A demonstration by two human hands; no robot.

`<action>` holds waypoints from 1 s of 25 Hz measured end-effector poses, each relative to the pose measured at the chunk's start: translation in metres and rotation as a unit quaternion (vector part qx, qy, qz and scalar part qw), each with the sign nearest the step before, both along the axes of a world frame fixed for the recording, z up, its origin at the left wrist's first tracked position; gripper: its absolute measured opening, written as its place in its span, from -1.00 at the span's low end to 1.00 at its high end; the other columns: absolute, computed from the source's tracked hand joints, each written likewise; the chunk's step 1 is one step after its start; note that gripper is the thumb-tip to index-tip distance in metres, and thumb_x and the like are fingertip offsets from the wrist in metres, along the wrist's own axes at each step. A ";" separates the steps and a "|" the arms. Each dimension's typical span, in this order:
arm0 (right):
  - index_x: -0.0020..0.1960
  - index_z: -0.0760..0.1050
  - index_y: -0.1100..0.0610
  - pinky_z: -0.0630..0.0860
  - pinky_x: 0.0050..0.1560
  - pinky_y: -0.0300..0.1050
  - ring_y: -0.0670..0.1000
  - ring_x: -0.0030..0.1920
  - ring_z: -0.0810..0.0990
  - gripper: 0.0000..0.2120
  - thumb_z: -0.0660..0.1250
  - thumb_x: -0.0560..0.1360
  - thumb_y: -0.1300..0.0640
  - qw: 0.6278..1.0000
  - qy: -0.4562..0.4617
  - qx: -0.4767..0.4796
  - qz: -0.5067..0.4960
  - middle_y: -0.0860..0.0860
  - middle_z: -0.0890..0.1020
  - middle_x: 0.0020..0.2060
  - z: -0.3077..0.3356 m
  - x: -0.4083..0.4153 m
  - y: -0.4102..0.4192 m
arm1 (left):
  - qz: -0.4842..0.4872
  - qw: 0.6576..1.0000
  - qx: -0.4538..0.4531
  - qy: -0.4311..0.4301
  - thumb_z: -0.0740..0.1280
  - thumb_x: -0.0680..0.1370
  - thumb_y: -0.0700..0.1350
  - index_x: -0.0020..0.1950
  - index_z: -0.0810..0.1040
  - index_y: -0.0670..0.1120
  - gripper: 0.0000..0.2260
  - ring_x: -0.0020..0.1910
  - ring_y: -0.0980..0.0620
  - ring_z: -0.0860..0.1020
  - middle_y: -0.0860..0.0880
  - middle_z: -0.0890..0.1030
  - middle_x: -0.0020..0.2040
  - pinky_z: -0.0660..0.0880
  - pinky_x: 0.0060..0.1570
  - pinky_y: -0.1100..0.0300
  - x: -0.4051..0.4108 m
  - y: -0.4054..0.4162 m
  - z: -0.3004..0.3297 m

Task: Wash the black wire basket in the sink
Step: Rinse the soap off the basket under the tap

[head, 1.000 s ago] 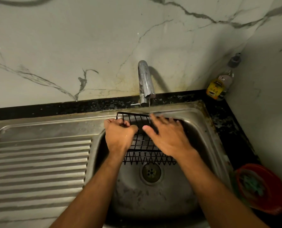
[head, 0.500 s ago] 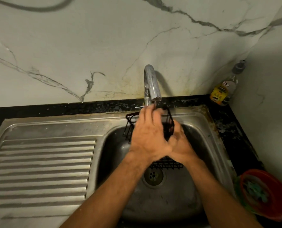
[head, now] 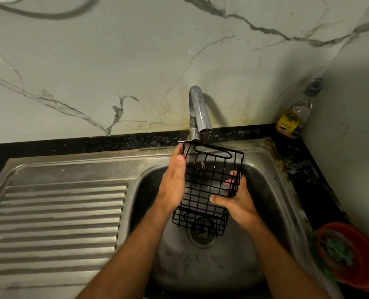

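Observation:
The black wire basket point(head: 207, 186) is held upright and tilted over the steel sink bowl point(head: 263, 190), under the chrome tap point(head: 198, 113). A thin stream of water falls from the spout onto its upper part. My left hand point(head: 172, 182) lies flat along the basket's left side with straight fingers reaching its top corner. My right hand point(head: 235, 199) grips the basket's lower right side, thumb across the front wires and fingers behind the mesh. The drain point(head: 203, 231) shows below the basket.
A ribbed steel draining board point(head: 56, 223) lies to the left of the bowl. A dish soap bottle point(head: 295, 117) stands in the back right corner on the black counter. A red bowl point(head: 349, 255) with something green sits at the right edge.
The basket was turned from lying flat across the bowl to standing upright under the tap. My left hand moved off the front to the left side; my right hand took the lower right.

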State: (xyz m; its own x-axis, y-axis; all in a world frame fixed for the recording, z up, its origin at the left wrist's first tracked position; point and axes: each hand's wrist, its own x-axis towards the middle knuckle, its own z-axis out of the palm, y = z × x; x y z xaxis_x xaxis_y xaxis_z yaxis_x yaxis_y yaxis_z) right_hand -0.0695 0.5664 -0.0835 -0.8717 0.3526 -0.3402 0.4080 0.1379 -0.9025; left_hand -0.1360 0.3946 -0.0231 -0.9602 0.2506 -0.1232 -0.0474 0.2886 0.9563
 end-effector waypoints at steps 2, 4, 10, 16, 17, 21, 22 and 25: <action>0.36 0.36 -0.17 0.51 0.27 0.17 -0.02 0.20 0.58 -0.05 0.64 0.02 -0.12 1.000 0.010 -0.010 -0.004 -0.11 0.60 0.17 -0.005 0.003 0.001 | -0.026 0.997 -0.068 0.037 -0.08 0.64 0.32 0.62 0.11 0.27 -0.47 0.57 0.16 0.19 0.16 0.23 0.60 0.10 0.54 0.10 0.002 -0.009 -0.011; 0.26 0.43 -0.20 0.47 0.29 0.19 0.01 0.21 0.57 -0.23 0.62 0.09 0.00 0.994 0.018 -0.093 -0.057 -0.09 0.61 0.16 -0.004 0.007 0.000 | -0.045 0.991 -0.118 0.052 -0.09 0.68 0.25 0.62 0.13 0.24 -0.51 0.59 0.18 0.08 0.23 0.16 0.59 0.02 0.57 0.10 0.007 -0.019 -0.022; 0.01 0.63 -0.14 0.46 0.05 0.27 0.29 0.10 0.57 -0.34 0.59 -0.10 -0.07 0.954 0.013 -0.273 -0.122 0.27 0.58 0.24 -0.003 0.009 0.007 | -0.046 0.986 -0.086 -0.133 -0.02 0.63 0.30 0.52 0.40 0.13 -0.46 0.50 0.05 0.33 0.08 0.38 0.52 0.20 0.49 0.07 0.015 -0.047 -0.048; 0.15 0.55 0.14 0.46 0.26 0.25 0.22 0.17 0.58 -0.59 0.36 0.30 0.32 0.887 0.054 -0.441 -0.125 0.15 0.63 0.07 -0.019 0.007 0.004 | 0.158 0.978 0.007 -0.134 0.32 0.47 0.40 -0.43 0.47 -0.03 -0.47 -0.37 -0.09 0.37 -0.17 0.39 -0.37 0.35 -0.24 0.07 -0.007 -0.047 -0.030; 0.22 0.51 0.13 0.47 0.27 0.21 0.20 0.20 0.58 -0.56 0.32 0.37 0.39 0.901 0.045 -0.410 -0.134 0.16 0.62 0.13 -0.019 0.005 0.003 | 0.155 0.982 -0.010 -0.108 0.32 0.48 0.37 -0.44 0.47 -0.03 -0.47 -0.43 -0.05 0.34 -0.16 0.37 -0.42 0.33 -0.30 0.13 -0.006 -0.048 -0.022; 0.46 0.35 0.11 0.50 0.11 0.01 0.09 0.14 0.57 -0.31 0.25 0.38 0.51 0.935 0.009 -0.289 -0.205 0.11 0.56 0.18 -0.018 0.006 -0.007 | 0.123 0.984 -0.128 -0.019 0.22 0.69 0.09 -0.35 0.48 -0.10 -0.54 -0.64 0.16 0.25 0.02 0.33 -0.56 0.21 -0.58 0.33 0.003 -0.043 0.004; 0.52 0.28 0.09 0.48 0.09 0.02 0.07 0.09 0.55 -0.23 0.25 0.35 0.45 0.927 0.023 -0.290 -0.239 0.09 0.54 0.14 -0.017 0.006 -0.006 | 0.128 0.983 -0.130 -0.018 0.20 0.69 0.09 -0.34 0.48 -0.10 -0.54 -0.65 0.17 0.26 0.07 0.32 -0.58 0.21 -0.58 0.33 0.003 -0.041 0.006; 0.56 0.25 -0.04 0.27 0.35 0.44 0.19 0.34 0.44 -0.29 0.20 0.41 0.19 0.842 0.089 -0.408 -0.341 0.10 0.47 0.34 -0.013 0.000 0.011 | 0.148 0.974 -0.167 -0.023 0.19 0.68 0.15 -0.36 0.49 -0.14 -0.48 -0.59 0.11 0.33 0.06 0.36 -0.58 0.25 -0.52 0.22 0.000 -0.036 0.013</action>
State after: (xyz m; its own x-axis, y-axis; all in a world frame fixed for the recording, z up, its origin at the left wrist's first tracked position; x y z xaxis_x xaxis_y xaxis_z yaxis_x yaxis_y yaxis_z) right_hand -0.0694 0.5772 -0.0968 -0.6234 0.5042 -0.5976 -0.0099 -0.7693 -0.6388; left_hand -0.1359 0.3581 -0.0098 -0.9760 -0.0981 -0.1946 -0.2161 0.5508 0.8061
